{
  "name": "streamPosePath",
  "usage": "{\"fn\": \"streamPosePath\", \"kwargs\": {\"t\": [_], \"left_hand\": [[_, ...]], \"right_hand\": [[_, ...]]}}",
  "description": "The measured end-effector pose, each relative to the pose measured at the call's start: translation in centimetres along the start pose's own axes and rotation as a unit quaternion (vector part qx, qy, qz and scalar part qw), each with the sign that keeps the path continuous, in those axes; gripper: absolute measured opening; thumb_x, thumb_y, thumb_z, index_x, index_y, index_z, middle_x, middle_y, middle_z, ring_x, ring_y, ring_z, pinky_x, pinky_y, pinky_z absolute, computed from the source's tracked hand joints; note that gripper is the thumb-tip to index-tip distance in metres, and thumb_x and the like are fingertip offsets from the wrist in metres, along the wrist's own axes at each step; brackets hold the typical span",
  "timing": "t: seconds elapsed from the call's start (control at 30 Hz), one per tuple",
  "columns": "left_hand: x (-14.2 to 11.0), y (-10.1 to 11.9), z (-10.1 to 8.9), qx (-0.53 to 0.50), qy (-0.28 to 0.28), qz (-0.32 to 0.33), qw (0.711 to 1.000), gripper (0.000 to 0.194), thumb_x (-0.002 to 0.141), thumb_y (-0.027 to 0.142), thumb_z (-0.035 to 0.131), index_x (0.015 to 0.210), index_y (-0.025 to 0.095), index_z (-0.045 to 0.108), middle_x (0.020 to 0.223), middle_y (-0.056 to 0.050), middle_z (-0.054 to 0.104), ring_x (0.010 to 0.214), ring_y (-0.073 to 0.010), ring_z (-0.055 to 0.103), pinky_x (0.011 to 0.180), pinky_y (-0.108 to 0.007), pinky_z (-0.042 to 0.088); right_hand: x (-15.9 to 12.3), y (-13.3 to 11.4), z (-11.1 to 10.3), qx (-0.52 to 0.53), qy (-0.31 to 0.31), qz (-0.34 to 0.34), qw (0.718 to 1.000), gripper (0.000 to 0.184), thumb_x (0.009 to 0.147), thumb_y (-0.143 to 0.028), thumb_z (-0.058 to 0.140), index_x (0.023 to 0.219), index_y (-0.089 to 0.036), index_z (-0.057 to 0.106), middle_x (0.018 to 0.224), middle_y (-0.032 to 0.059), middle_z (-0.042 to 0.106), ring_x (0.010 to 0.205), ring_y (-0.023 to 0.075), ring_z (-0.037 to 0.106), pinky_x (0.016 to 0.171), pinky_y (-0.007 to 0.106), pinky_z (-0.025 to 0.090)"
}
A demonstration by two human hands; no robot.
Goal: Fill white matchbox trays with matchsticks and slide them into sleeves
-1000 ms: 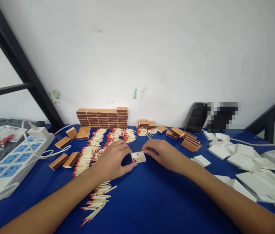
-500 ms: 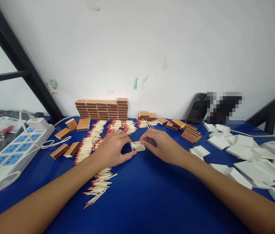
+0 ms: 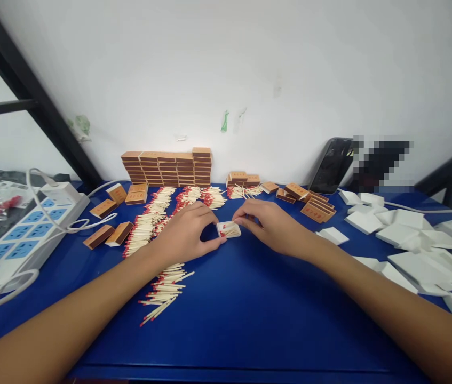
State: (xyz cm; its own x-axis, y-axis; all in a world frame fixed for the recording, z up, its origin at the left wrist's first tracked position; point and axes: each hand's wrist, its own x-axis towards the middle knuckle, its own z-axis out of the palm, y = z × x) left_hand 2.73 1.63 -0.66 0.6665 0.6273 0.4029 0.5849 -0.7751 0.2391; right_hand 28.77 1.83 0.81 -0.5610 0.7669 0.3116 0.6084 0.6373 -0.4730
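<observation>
A small white matchbox tray rests on the blue tabletop with several red-headed matches lying in it. My left hand grips the tray's left end between thumb and fingers. At the tray's upper right corner, the fingertips of my right hand are pinched together over the rim; a match seems to run from them into the tray, its end hidden by the fingers. Long rows of loose matches lie to the left, partly covered by my left hand and forearm.
Matchboxes are stacked against the wall, with smaller groups of brown matchbox sleeves at the back right. White trays are heaped at the right. A power strip with cables stands left. A phone leans on the wall.
The view has tilted down, so everything sits higher in the picture. My left hand stays on the tray; the fingers of my right hand have shifted slightly at its upper right corner.
</observation>
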Motion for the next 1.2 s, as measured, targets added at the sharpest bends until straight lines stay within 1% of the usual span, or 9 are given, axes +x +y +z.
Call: {"fn": "streamPosePath", "kwargs": {"t": [0.13, 0.27, 0.43, 0.6, 0.73, 0.8, 0.93, 1.07, 1.2], "left_hand": [[-0.1, 0.0, 0.1, 0.002, 0.009, 0.004, 1.000, 0.025, 0.098, 0.043, 0.079, 0.104, 0.019, 0.072, 0.105, -0.008, 0.075, 0.106, -0.0289, 0.068, 0.093, -0.044, 0.055], [0.0, -0.2, 0.1, 0.008, 0.010, 0.001, 1.000, 0.027, 0.097, 0.044, 0.080, 0.104, 0.019, 0.072, 0.103, -0.008, 0.074, 0.105, -0.0291, 0.068, 0.092, -0.043, 0.055], [0.0, -0.4, 0.1, 0.011, 0.019, 0.002, 1.000, 0.028, 0.097, 0.044, 0.080, 0.105, 0.018, 0.073, 0.104, -0.009, 0.075, 0.104, -0.0292, 0.068, 0.092, -0.045, 0.056], [-0.1, -0.2, 0.0, 0.010, 0.014, -0.003, 1.000, 0.028, 0.097, 0.044, 0.080, 0.105, 0.018, 0.073, 0.105, -0.010, 0.075, 0.107, -0.0297, 0.068, 0.094, -0.045, 0.056], [0.0, -0.2, 0.0, -0.006, -0.003, -0.007, 1.000, 0.026, 0.099, 0.045, 0.078, 0.104, 0.020, 0.072, 0.107, -0.009, 0.075, 0.107, -0.0289, 0.068, 0.095, -0.045, 0.055], [0.0, -0.3, 0.1, -0.007, -0.004, -0.007, 1.000, 0.026, 0.099, 0.045, 0.077, 0.105, 0.020, 0.072, 0.108, -0.010, 0.075, 0.107, -0.0291, 0.068, 0.096, -0.045, 0.055], [0.0, -0.2, 0.1, 0.004, 0.015, 0.007, 1.000, 0.028, 0.097, 0.042, 0.080, 0.108, 0.019, 0.072, 0.107, -0.010, 0.075, 0.109, -0.0300, 0.067, 0.096, -0.045, 0.055], [0.0, -0.1, 0.0, 0.011, 0.022, 0.014, 1.000, 0.029, 0.095, 0.041, 0.083, 0.108, 0.018, 0.072, 0.106, -0.009, 0.074, 0.108, -0.0296, 0.067, 0.096, -0.044, 0.055], [0.0, -0.1, -0.2, 0.006, 0.019, 0.006, 1.000, 0.029, 0.095, 0.040, 0.084, 0.108, 0.018, 0.071, 0.108, -0.010, 0.073, 0.109, -0.0293, 0.067, 0.096, -0.044, 0.055]], "right_hand": [[0.0, 0.1, 0.1, -0.009, -0.005, 0.001, 1.000, 0.017, 0.106, -0.020, 0.059, 0.101, -0.019, 0.075, 0.100, 0.0080, 0.075, 0.093, 0.0226, 0.069, 0.086, 0.037, 0.052], [0.1, 0.2, 0.3, -0.021, 0.007, -0.003, 1.000, 0.015, 0.105, -0.020, 0.061, 0.102, -0.018, 0.076, 0.101, 0.0082, 0.075, 0.090, 0.0218, 0.067, 0.083, 0.036, 0.050], [0.2, 0.0, 0.5, -0.027, 0.020, 0.002, 0.999, 0.014, 0.105, -0.021, 0.062, 0.101, -0.019, 0.075, 0.097, 0.0068, 0.073, 0.086, 0.0207, 0.065, 0.080, 0.034, 0.048], [0.1, -0.1, 1.1, -0.017, 0.023, 0.008, 1.000, 0.014, 0.106, -0.020, 0.061, 0.100, -0.019, 0.074, 0.096, 0.0060, 0.071, 0.084, 0.0197, 0.062, 0.079, 0.034, 0.047], [0.0, 0.2, 1.5, -0.005, 0.029, 0.011, 1.000, 0.015, 0.106, -0.022, 0.060, 0.098, -0.020, 0.073, 0.094, 0.0054, 0.068, 0.083, 0.0192, 0.061, 0.076, 0.033, 0.046], [-0.1, 0.4, 1.6, -0.005, 0.027, 0.005, 1.000, 0.016, 0.107, -0.022, 0.059, 0.098, -0.020, 0.072, 0.094, 0.0054, 0.066, 0.084, 0.0194, 0.061, 0.076, 0.033, 0.046], [-0.1, 0.3, 1.2, -0.013, 0.042, -0.014, 0.999, 0.016, 0.108, -0.022, 0.057, 0.098, -0.020, 0.069, 0.095, 0.0058, 0.065, 0.087, 0.0201, 0.061, 0.079, 0.034, 0.047], [-0.1, -0.3, 0.6, -0.022, 0.023, -0.012, 0.999, 0.016, 0.108, -0.023, 0.056, 0.098, -0.019, 0.069, 0.095, 0.0060, 0.066, 0.089, 0.0208, 0.062, 0.082, 0.035, 0.048], [-0.1, -0.5, 0.4, -0.019, 0.005, -0.015, 1.000, 0.016, 0.108, -0.023, 0.056, 0.101, -0.019, 0.070, 0.096, 0.0064, 0.070, 0.084, 0.0198, 0.063, 0.079, 0.034, 0.047]]}}
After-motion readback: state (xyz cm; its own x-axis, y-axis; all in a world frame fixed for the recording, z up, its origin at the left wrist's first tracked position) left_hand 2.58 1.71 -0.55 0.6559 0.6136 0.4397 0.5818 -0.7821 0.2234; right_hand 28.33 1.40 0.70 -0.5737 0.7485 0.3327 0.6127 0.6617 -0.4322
